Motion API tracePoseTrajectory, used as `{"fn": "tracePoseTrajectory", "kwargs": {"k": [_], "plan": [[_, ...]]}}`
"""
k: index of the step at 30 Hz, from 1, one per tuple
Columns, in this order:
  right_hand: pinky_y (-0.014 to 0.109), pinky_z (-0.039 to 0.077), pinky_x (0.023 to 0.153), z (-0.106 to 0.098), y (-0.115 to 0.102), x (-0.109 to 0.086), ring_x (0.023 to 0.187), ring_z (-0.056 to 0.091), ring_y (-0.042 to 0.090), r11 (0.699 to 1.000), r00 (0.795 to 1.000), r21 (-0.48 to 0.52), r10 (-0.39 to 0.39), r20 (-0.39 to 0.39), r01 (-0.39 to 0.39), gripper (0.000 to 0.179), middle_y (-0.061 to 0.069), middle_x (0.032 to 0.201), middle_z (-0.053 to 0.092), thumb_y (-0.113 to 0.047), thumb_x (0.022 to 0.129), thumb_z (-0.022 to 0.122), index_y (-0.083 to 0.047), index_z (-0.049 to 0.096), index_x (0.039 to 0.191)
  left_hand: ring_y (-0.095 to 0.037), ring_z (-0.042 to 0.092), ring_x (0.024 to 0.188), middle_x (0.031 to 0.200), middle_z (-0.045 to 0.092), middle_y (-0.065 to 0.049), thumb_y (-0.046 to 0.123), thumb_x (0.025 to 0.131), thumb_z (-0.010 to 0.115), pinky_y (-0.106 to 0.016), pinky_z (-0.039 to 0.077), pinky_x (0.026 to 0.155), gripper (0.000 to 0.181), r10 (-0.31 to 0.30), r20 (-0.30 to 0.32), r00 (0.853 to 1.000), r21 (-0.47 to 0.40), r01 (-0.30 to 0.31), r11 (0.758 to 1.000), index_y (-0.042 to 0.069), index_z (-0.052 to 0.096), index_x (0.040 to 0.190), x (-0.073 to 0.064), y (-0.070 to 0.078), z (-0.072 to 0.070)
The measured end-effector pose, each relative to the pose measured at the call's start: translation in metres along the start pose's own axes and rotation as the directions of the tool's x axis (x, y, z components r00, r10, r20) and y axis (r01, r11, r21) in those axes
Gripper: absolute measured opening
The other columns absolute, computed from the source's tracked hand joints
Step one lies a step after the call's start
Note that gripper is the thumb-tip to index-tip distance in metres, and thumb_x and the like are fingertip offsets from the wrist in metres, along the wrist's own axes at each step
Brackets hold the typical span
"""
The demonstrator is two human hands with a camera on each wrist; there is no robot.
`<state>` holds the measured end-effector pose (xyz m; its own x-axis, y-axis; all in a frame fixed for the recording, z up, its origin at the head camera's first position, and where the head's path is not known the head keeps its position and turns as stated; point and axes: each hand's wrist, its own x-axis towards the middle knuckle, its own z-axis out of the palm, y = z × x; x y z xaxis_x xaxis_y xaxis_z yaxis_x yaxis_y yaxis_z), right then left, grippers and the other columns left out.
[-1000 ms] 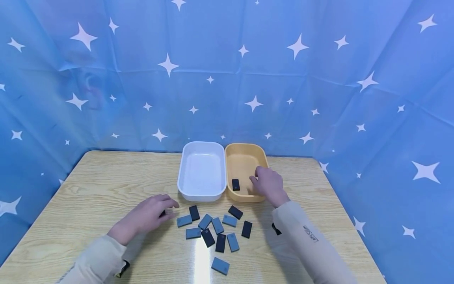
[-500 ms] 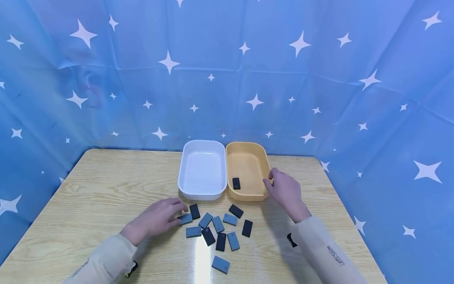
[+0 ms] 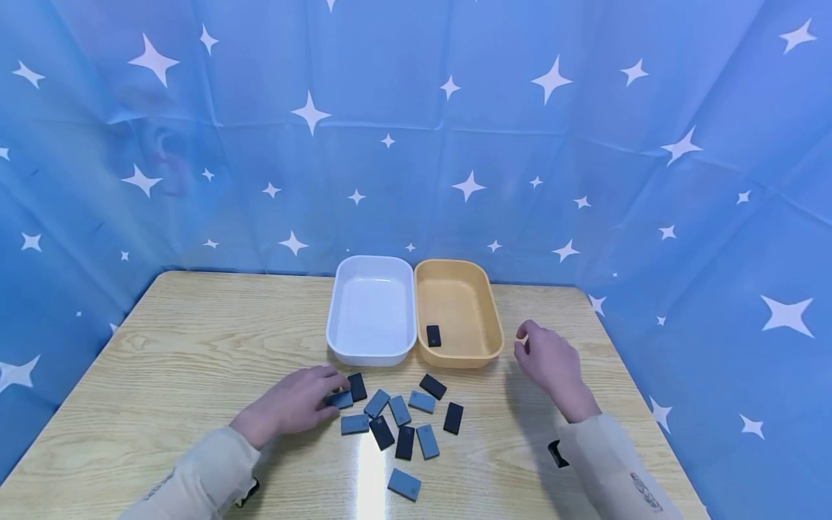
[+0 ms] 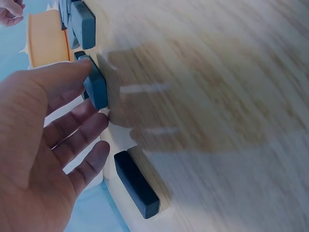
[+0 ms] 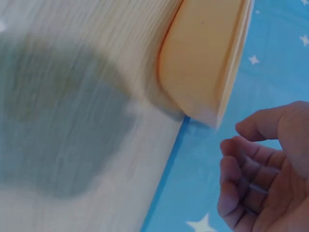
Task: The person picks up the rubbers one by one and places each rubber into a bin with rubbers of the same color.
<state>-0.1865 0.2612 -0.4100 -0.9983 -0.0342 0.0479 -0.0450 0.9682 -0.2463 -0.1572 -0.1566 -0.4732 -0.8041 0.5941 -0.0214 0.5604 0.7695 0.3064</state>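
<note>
My left hand (image 3: 295, 403) is at the left edge of a scattered group of blocks. Its thumb and fingertips pinch a small blue block (image 4: 98, 89), which still appears to be on the table. A black block (image 3: 357, 387) lies just beyond those fingers. Another black block (image 4: 136, 184) is on the table near the little finger in the left wrist view. My right hand (image 3: 551, 365) hovers to the right of the orange tray (image 3: 492, 318). Its fingers are loosely bent with nothing between them, as the right wrist view (image 5: 263, 169) confirms.
Beside the orange tray stands a white tray (image 3: 372, 361). One black block (image 3: 433, 336) lies inside the orange one. Several blue and black blocks, such as a blue block (image 3: 404, 484), are spread in front. A starry blue curtain (image 3: 416, 144) hangs behind the table.
My right hand has drawn away from over the orange tray, rightward and toward me. My left hand has moved right to the blue block and closed its fingers on it.
</note>
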Motion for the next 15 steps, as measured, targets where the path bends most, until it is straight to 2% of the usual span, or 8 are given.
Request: {"fn": "tracePoseTrajectory", "kwargs": {"k": [3,7,15], "plan": [[0.031,0.036,0.045,0.004,0.007,-0.003,0.052,0.048,0.017,1.000,1.000,0.004,0.021,0.002,-0.021,0.023,0.004,0.071,0.060,-0.018,0.094,0.052,-0.004,0.060,0.109,-0.020,0.063,0.106,0.119,0.064,-0.001,0.034,0.086,0.071,-0.043,0.051,0.093,0.039,-0.010,0.001,1.000,0.005,0.010,1.000,0.020,0.063,0.121,0.002,0.002,0.001],[0.031,0.038,0.047,0.012,0.013,-0.008,0.056,0.050,0.017,0.999,0.998,0.003,0.040,0.041,-0.040,0.023,0.004,0.075,0.062,-0.016,0.093,0.054,-0.003,0.060,0.111,-0.020,0.063,0.105,0.118,0.064,-0.002,0.033,0.086,0.072,-0.043,0.051,0.092,0.039,-0.012,0.002,1.000,0.020,0.012,1.000,0.018,0.063,0.121,0.004,0.003,0.002],[0.036,0.045,0.056,0.026,0.017,-0.010,0.069,0.058,0.020,0.998,0.992,0.032,0.053,0.119,-0.058,0.025,0.009,0.090,0.067,-0.019,0.091,0.061,-0.005,0.062,0.112,-0.013,0.061,0.094,0.107,0.062,0.003,0.032,0.083,0.074,-0.037,0.052,0.084,0.037,-0.003,-0.011,1.000,0.043,0.003,0.999,0.018,0.062,0.116,0.005,0.004,0.004]]}}
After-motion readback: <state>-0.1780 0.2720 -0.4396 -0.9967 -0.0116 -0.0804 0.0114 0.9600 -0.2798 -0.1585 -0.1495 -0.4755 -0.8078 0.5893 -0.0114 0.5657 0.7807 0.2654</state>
